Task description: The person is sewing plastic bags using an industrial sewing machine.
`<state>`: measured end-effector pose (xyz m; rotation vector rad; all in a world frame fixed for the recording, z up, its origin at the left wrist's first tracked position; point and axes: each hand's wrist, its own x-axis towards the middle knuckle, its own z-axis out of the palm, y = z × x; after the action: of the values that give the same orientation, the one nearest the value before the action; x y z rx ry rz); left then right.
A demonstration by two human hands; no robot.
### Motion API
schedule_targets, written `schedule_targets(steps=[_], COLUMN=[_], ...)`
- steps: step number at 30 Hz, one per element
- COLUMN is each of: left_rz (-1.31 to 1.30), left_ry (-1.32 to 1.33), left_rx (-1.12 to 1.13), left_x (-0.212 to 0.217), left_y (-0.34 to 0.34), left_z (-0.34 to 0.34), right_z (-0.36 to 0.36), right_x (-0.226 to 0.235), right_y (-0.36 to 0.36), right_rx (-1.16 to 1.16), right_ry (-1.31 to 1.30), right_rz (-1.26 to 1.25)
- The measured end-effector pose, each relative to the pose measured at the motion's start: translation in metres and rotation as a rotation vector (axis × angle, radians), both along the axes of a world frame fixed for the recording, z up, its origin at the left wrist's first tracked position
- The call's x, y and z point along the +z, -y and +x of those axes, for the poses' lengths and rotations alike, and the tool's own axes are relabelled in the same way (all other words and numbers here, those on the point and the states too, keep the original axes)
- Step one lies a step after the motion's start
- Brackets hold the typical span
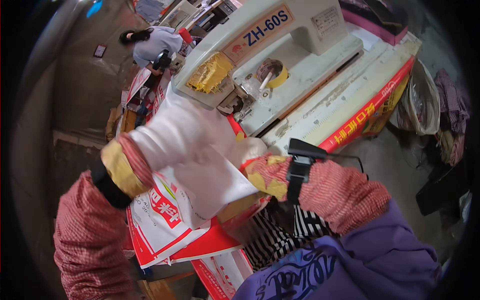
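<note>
My left hand [175, 127], in a white glove, reaches over a white woven sack [220, 185] printed in red. It is smeared by motion, so its fingers do not show. My right hand [251, 149], also white-gloved, is at the sack's right edge, close to the sewing machine's bed; its fingers are mostly hidden. Beyond the hands stands a pale industrial sewing machine [310, 55], its needle area [235, 102] just past the sack. Yellow woven cloth [210, 73] covers part of the machine's head. More red-and-white sacks [200, 247] lie beneath.
A roll of yellow tape [281, 76] rests on the machine bed. The worktable's front edge [367, 112] carries a red printed strip. A plastic bag [417, 102] hangs at the right, near checked cloth [452, 100]. Another person [155, 46] works at the far left.
</note>
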<state>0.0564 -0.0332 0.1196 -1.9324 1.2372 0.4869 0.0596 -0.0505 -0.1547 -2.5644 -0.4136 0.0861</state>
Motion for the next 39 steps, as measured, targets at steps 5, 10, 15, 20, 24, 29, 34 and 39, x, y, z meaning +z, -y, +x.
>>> schedule_targets(steps=[5, 10, 15, 20, 24, 29, 34, 39], left_rz=[-0.408, -0.259, -0.497, -0.475, -0.519, -0.586, -0.778, -1.642], left_ry=[-0.598, -0.378, -0.201, -0.002, 0.295, 0.336, 0.158, 0.763], left_rx=[0.259, 0.067, 0.057, 0.212, 0.435, 0.377, -0.056, 0.432], left_x=[-0.013, -0.082, -0.094, -0.12, -0.138, -0.112, -0.041, -0.037], left_y=[-0.014, -0.014, -0.027, -0.054, -0.079, -0.109, -0.173, -0.249], left_z=[-0.042, -0.117, -0.065, 0.008, 0.076, 0.066, -0.07, -0.205], right_z=[-0.057, -0.045, -0.007, 0.017, 0.002, -0.018, -0.009, 0.007], right_x=[0.031, 0.042, 0.056, 0.053, 0.057, 0.083, 0.098, 0.124], right_y=[0.024, 0.031, 0.041, 0.043, 0.032, 0.025, 0.013, -0.018], right_rx=[-0.301, -0.273, -0.106, -0.024, -0.108, 0.023, 0.013, 0.074], right_ry=[0.177, 0.085, 0.047, -0.445, -0.878, -0.133, 0.144, 0.613], right_rz=[-0.254, 0.074, 0.26, 0.856, 1.434, 0.361, 0.163, 0.042])
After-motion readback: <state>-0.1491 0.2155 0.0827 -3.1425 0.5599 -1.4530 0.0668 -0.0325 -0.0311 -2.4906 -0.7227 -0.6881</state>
